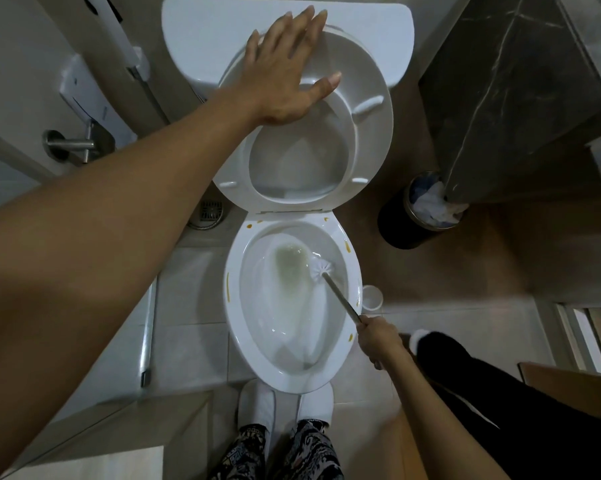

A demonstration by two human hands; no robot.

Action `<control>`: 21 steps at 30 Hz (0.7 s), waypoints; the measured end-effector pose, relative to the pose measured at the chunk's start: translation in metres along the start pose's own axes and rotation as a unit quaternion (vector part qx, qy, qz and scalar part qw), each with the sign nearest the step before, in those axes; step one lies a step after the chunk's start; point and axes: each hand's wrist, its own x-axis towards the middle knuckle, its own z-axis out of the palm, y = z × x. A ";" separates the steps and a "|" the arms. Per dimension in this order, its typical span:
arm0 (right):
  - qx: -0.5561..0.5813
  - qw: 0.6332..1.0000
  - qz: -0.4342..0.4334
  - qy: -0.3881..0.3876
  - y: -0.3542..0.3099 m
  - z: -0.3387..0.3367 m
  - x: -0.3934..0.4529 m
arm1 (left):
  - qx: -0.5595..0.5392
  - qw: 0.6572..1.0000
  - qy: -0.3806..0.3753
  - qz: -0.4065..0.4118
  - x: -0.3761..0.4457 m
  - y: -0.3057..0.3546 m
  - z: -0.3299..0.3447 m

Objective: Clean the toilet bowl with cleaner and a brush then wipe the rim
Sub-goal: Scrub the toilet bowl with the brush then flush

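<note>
No words, numbers, brand names or signs can be read here. The white box [84, 88] on the wall at the left has some small dark marks on it, but they are too tiny and blurry to make out.

White brush [321, 268] head inside stained toilet bowl [292, 306].
</note>
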 end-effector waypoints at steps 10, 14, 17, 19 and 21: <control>0.105 0.989 -0.108 0.018 -0.049 0.008 0.029 | 0.002 1.000 0.001 -0.002 0.002 -0.002 0.002; 0.162 0.984 -0.062 0.039 -0.022 0.017 0.029 | -0.001 1.000 -0.001 -0.003 0.002 -0.001 0.001; 0.182 0.981 -0.047 0.048 -0.013 0.025 0.030 | 0.001 1.000 0.000 0.000 0.001 -0.001 0.000; 0.190 0.979 -0.062 0.048 -0.024 0.029 0.032 | 0.002 1.000 0.000 0.000 0.002 -0.001 0.001; 0.174 0.980 -0.094 0.034 -0.040 0.034 0.033 | 0.003 1.000 0.000 0.001 0.002 -0.001 0.001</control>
